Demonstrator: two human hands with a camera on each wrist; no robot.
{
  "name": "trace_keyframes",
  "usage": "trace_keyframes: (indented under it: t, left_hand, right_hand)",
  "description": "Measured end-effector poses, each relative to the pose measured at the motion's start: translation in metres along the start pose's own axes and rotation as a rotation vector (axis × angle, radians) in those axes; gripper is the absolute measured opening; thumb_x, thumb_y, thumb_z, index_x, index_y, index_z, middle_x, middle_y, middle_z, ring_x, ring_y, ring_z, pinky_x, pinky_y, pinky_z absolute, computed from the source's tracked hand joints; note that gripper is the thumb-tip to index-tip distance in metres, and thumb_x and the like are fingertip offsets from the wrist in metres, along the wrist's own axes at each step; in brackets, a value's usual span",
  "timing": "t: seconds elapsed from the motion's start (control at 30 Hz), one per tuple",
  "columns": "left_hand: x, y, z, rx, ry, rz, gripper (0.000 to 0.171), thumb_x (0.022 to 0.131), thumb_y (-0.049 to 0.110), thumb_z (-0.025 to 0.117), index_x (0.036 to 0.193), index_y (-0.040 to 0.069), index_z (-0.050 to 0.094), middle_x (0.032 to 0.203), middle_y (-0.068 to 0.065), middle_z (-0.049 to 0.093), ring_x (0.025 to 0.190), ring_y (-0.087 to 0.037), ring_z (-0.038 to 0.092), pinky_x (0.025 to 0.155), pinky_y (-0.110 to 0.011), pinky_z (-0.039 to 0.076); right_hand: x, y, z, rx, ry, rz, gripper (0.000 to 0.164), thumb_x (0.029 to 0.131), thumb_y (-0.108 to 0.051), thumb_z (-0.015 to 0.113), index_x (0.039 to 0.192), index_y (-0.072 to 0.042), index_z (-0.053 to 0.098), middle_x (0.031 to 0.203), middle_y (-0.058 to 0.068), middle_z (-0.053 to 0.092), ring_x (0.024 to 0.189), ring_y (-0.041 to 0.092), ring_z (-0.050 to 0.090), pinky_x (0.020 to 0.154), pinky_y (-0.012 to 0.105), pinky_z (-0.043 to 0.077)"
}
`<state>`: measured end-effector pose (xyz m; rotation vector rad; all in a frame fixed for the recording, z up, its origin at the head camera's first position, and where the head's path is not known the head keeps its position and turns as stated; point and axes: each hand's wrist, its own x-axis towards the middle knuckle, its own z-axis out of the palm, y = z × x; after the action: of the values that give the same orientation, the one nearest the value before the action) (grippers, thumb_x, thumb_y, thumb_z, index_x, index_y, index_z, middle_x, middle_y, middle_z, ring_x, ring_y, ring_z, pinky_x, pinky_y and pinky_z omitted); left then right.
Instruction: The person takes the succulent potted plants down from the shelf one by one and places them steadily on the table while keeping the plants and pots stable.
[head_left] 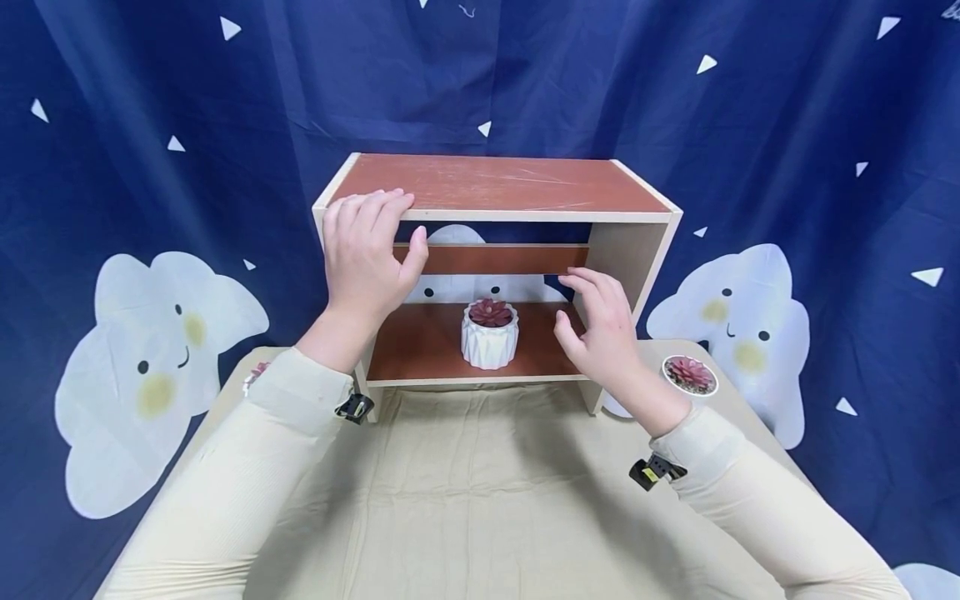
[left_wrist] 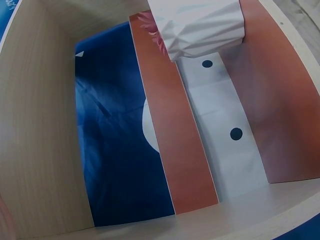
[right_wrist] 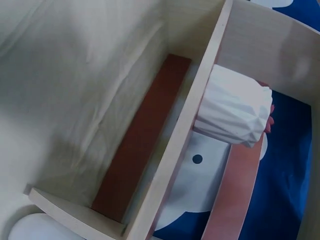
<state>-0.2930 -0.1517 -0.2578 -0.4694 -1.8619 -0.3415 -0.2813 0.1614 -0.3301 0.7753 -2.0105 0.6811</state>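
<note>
A small two-tier shelf (head_left: 495, 185) with reddish-brown boards and pale wooden sides stands on the table. My left hand (head_left: 366, 250) rests on its top board near the front left corner, fingers extended and thumb apart. On the lower board sits a white ribbed pot (head_left: 490, 346) holding a dark red succulent (head_left: 491, 313). The pot (left_wrist: 205, 27) is partly cut off at the top in the left wrist view. My right hand (head_left: 602, 329) hovers before the shelf's right side, fingers loosely bent and holding nothing. The right wrist view shows the pot (right_wrist: 232, 105) inside the shelf.
Another potted red succulent (head_left: 690, 375) stands right of the shelf. At the left, a further plant (head_left: 257, 372) is mostly hidden behind my left sleeve. Beige cloth (head_left: 450, 483) covers the table; a blue curtain (head_left: 555, 83) with cloud faces hangs behind.
</note>
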Motion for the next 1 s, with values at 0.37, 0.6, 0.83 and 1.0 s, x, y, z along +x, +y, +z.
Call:
trace_keyframes:
  t: [0.37, 0.6, 0.83, 1.0]
  left_hand:
    - [0.000, 0.000, 0.000, -0.009, 0.006, -0.002, 0.046, 0.096, 0.038, 0.047, 0.124, 0.008, 0.068, 0.127, -0.010, 0.066, 0.117, -0.034, 0.055, 0.105, -0.050, 0.034]
    - [0.000, 0.000, 0.000, -0.008, 0.007, -0.008, 0.047, 0.096, 0.039, 0.046, 0.124, 0.008, 0.068, 0.128, -0.010, 0.066, 0.118, -0.033, 0.054, 0.106, -0.049, 0.033]
    - [0.001, 0.000, 0.001, -0.012, 0.012, -0.001, 0.047, 0.097, 0.038, 0.045, 0.124, 0.008, 0.068, 0.128, -0.009, 0.066, 0.117, -0.033, 0.055, 0.105, -0.049, 0.033]
    - [0.000, -0.001, 0.001, -0.008, 0.006, 0.005, 0.048, 0.098, 0.039, 0.043, 0.125, 0.008, 0.068, 0.128, -0.009, 0.066, 0.117, -0.032, 0.055, 0.105, -0.049, 0.034]
  right_hand:
    - [-0.009, 0.000, 0.011, -0.001, -0.039, 0.038, 0.044, 0.085, -0.020, 0.060, 0.126, -0.002, 0.063, 0.133, 0.017, 0.058, 0.125, 0.035, 0.049, 0.105, 0.049, 0.036]
    - [-0.012, 0.000, 0.017, 0.018, -0.048, 0.027, 0.044, 0.085, -0.017, 0.062, 0.125, 0.000, 0.062, 0.132, 0.019, 0.058, 0.123, 0.037, 0.049, 0.104, 0.048, 0.036]
    - [-0.015, -0.001, 0.023, 0.026, -0.058, 0.025, 0.043, 0.084, -0.017, 0.061, 0.125, 0.000, 0.062, 0.131, 0.018, 0.059, 0.122, 0.037, 0.050, 0.104, 0.047, 0.037]
    - [-0.018, -0.002, 0.026, 0.029, -0.074, 0.037, 0.042, 0.085, -0.016, 0.062, 0.125, -0.002, 0.062, 0.131, 0.017, 0.059, 0.122, 0.036, 0.050, 0.105, 0.047, 0.037]
